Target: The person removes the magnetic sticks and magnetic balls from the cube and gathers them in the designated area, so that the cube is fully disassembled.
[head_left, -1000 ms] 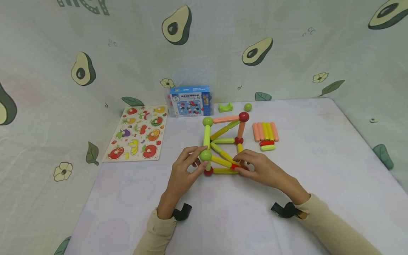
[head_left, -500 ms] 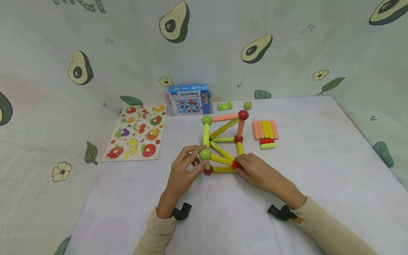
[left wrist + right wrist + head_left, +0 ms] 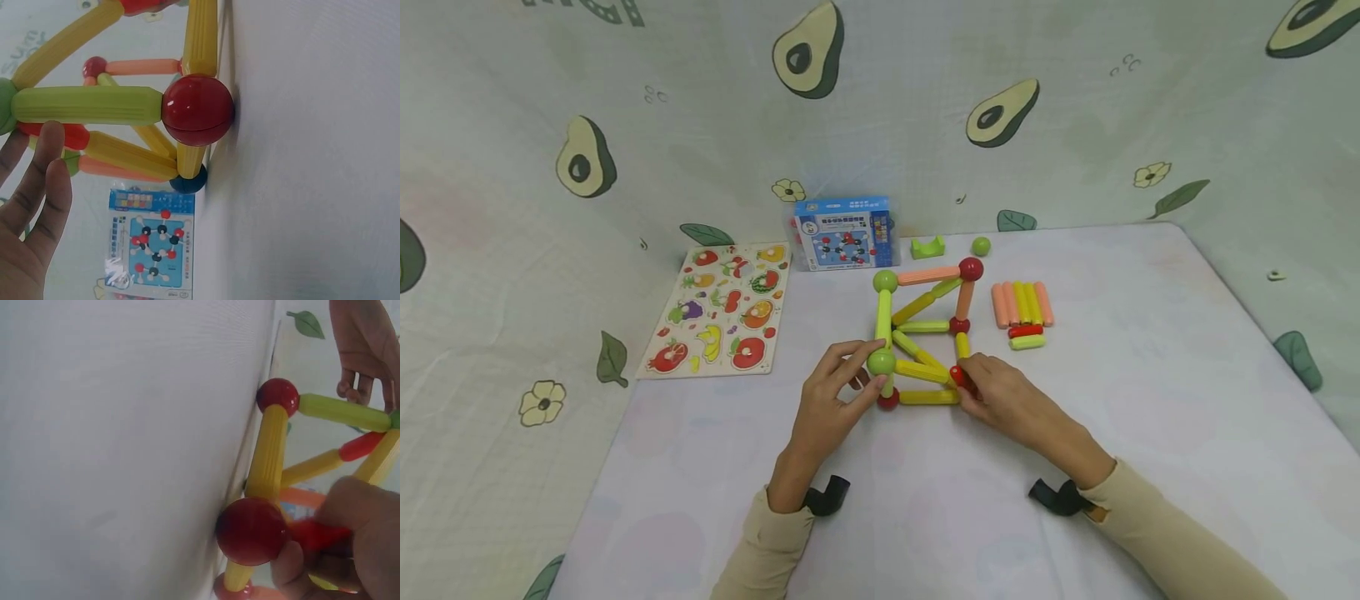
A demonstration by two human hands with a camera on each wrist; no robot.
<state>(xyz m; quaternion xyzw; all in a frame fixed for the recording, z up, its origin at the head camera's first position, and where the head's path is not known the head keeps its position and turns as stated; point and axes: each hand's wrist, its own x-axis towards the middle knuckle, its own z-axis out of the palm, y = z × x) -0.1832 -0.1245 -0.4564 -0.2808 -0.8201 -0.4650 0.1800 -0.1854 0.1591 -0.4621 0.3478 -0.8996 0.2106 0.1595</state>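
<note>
A frame of magnetic sticks and balls [image 3: 925, 397] stands in the middle of the table in the head view. At its near left corner my left hand [image 3: 831, 408] holds the upper green ball [image 3: 881, 362] between fingers and thumb. Below that ball, a green stick [image 3: 87, 104] runs to a dark red ball [image 3: 197, 110] on the table. My right hand [image 3: 1011, 402] pinches a short red stick [image 3: 315, 534] at the near right corner, right by another dark red ball [image 3: 253, 531]. A yellow stick [image 3: 922, 371] slopes from the green ball toward the red stick. My right fingers partly hide this corner.
Loose pink and yellow sticks [image 3: 1021, 304] lie in a row at the right, with short red and green sticks [image 3: 1027, 342] before them. Behind stand a boxed set [image 3: 842, 235], a green curved piece [image 3: 928, 247] and a green ball [image 3: 981, 246]. A fruit board [image 3: 722, 310] lies left.
My right hand has moved slightly left and closed its fingers around the red stick, whose end now sits a little higher. My left hand stays at the green ball.
</note>
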